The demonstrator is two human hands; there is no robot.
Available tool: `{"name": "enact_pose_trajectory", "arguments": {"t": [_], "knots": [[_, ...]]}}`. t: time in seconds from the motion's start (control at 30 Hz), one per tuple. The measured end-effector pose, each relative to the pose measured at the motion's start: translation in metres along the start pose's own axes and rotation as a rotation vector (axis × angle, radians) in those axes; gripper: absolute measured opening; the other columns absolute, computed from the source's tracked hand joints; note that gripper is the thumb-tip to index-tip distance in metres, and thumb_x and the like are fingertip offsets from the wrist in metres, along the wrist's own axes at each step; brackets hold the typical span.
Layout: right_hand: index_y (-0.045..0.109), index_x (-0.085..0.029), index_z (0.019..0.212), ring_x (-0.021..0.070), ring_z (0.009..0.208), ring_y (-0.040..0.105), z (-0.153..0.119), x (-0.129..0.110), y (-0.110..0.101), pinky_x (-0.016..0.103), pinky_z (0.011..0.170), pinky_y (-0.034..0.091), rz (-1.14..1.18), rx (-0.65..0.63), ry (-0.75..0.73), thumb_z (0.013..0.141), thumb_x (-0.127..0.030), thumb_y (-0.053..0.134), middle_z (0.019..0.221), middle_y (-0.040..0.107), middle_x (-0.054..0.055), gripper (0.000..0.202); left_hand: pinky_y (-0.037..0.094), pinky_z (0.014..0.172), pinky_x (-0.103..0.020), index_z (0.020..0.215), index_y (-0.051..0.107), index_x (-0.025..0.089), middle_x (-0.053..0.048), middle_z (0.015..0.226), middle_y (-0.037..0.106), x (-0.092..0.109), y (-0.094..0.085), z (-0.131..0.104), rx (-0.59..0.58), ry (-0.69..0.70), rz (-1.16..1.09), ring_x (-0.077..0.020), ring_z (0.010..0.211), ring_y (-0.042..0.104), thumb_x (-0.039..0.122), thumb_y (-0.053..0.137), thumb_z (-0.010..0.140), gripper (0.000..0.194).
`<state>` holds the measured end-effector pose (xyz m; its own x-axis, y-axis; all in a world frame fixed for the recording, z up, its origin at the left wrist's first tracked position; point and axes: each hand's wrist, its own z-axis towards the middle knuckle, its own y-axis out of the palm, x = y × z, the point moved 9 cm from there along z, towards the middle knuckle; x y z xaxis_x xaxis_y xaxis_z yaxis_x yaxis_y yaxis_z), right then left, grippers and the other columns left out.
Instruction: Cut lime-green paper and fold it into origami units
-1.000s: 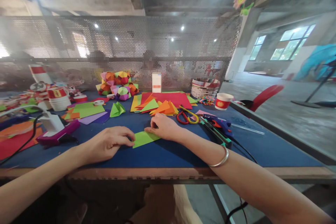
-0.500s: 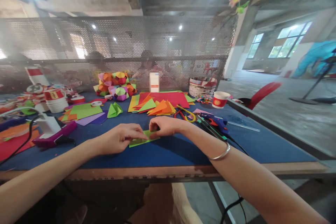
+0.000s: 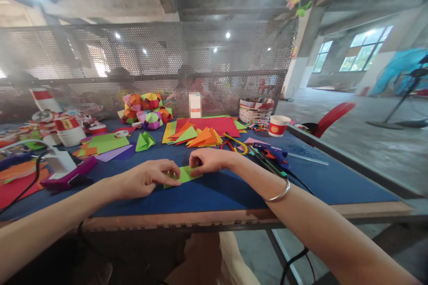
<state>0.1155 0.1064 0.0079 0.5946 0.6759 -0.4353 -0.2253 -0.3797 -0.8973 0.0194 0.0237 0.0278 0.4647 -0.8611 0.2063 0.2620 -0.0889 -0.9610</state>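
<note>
A folded strip of light green paper [image 3: 187, 173] lies flat on the blue table in front of me. My left hand [image 3: 149, 178] is at its left end, thumb and index finger closing on the paper with a small gap showing between them. At the right end, my right hand [image 3: 210, 161] has its fingers curled, with the thumb and fingertips pinching and pressing the paper. A silver bangle [image 3: 280, 190] is on the right wrist. Just beyond the left hand stands a green folded paper piece [image 3: 145, 141].
Behind lie a red paper sheet [image 3: 210, 126] and orange folded pieces [image 3: 203, 137]. Yellow-handled scissors [image 3: 238, 143], a blue glue gun [image 3: 274, 155] and a paper cup [image 3: 279, 125] sit to the right. A purple power strip [image 3: 70, 173] and colourful paper balls [image 3: 147, 109] are left.
My left index finger has drawn back left from the middle of the green paper and bent toward the thumb, uncovering more paper. The right hand stays at the right end.
</note>
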Motion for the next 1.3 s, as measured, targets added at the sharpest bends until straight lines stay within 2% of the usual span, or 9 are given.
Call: {"name": "enact_pose_trajectory", "arguments": {"t": [0.37,0.53,0.7,0.83,0.9,1.03,1.13,1.23,1.3], "knots": [[0.069,-0.016,0.091,0.0147,0.078,0.061,0.001,0.007,0.001,0.023,0.066,0.044,0.058,0.022,-0.016,0.077,-0.028,0.080,0.090,0.069,0.003,0.022,0.054,0.097,-0.032,0.124,0.073,0.036,-0.004,0.125,0.072,0.003,-0.010,-0.038,0.009,-0.022,0.036,-0.0194,0.112,0.067,0.001,0.041,0.089,0.059],[0.069,-0.015,0.100,0.0162,0.081,0.061,0.002,0.007,-0.001,0.025,0.070,0.046,0.052,0.046,-0.031,0.075,-0.028,0.082,0.095,0.069,0.004,0.031,0.055,0.096,-0.031,0.124,0.073,0.037,-0.004,0.123,0.073,0.007,-0.012,-0.043,0.021,-0.040,0.037,-0.0196,0.111,0.069,0.003,0.044,0.092,0.055],[0.069,-0.014,0.113,0.0216,0.099,0.060,0.004,-0.008,0.001,0.031,0.087,0.047,-0.018,0.103,-0.151,0.073,-0.034,0.086,0.110,0.067,0.010,0.048,0.056,0.094,-0.029,0.104,0.080,0.028,-0.005,0.118,0.074,0.002,-0.026,-0.033,0.106,-0.079,0.025,-0.0186,0.107,0.070,-0.001,0.040,0.082,0.054],[0.071,-0.016,0.106,0.0216,0.095,0.060,0.002,-0.013,0.002,0.029,0.081,0.047,-0.023,0.136,-0.146,0.066,-0.036,0.090,0.103,0.066,0.007,0.049,0.055,0.097,-0.032,0.103,0.078,0.023,-0.004,0.113,0.076,-0.019,-0.046,-0.007,0.278,-0.191,-0.036,-0.0180,0.105,0.070,0.009,0.040,0.088,0.044],[0.069,-0.016,0.107,0.0192,0.089,0.060,0.001,-0.011,0.002,0.027,0.075,0.046,0.047,0.147,-0.111,0.066,-0.033,0.090,0.101,0.067,0.006,0.049,0.057,0.089,-0.032,0.107,0.077,0.021,-0.005,0.109,0.077,-0.036,-0.049,0.008,0.353,-0.275,-0.081,-0.0187,0.099,0.071,0.017,0.045,0.090,0.036],[0.068,-0.016,0.096,0.0155,0.080,0.061,0.000,-0.009,-0.006,0.025,0.072,0.046,0.185,0.209,-0.097,0.080,-0.022,0.078,0.088,0.069,0.002,0.020,0.059,0.073,-0.033,0.121,0.071,0.018,-0.012,0.121,0.073,-0.077,-0.034,0.034,0.384,-0.452,-0.417,-0.0228,0.092,0.072,0.041,0.054,0.093,0.040],[0.068,-0.016,0.085,0.0158,0.082,0.064,-0.003,-0.010,-0.025,0.026,0.077,0.047,0.208,0.401,-0.147,0.083,-0.010,0.070,0.085,0.071,0.002,0.006,0.058,0.082,-0.036,0.128,0.065,0.018,-0.015,0.130,0.069,-0.095,-0.013,0.040,0.312,-0.564,-0.702,-0.0263,0.106,0.070,0.059,0.057,0.092,0.055],[0.071,-0.017,0.083,0.0170,0.086,0.066,-0.009,-0.008,-0.042,0.028,0.080,0.047,0.176,0.571,-0.154,0.082,-0.007,0.069,0.089,0.073,0.004,0.010,0.056,0.091,-0.039,0.130,0.062,0.018,-0.017,0.137,0.065,-0.093,0.001,0.036,0.241,-0.562,-0.937,-0.0287,0.118,0.065,0.068,0.056,0.090,0.064],[0.072,-0.016,0.084,0.0176,0.087,0.067,-0.012,-0.007,-0.046,0.028,0.081,0.046,0.152,0.609,-0.132,0.083,-0.008,0.069,0.090,0.075,0.005,0.009,0.056,0.093,-0.041,0.133,0.060,0.021,-0.017,0.141,0.062,-0.082,0.008,0.033,0.169,-0.509,-1.093,-0.0291,0.118,0.066,0.066,0.058,0.091,0.062]]}}
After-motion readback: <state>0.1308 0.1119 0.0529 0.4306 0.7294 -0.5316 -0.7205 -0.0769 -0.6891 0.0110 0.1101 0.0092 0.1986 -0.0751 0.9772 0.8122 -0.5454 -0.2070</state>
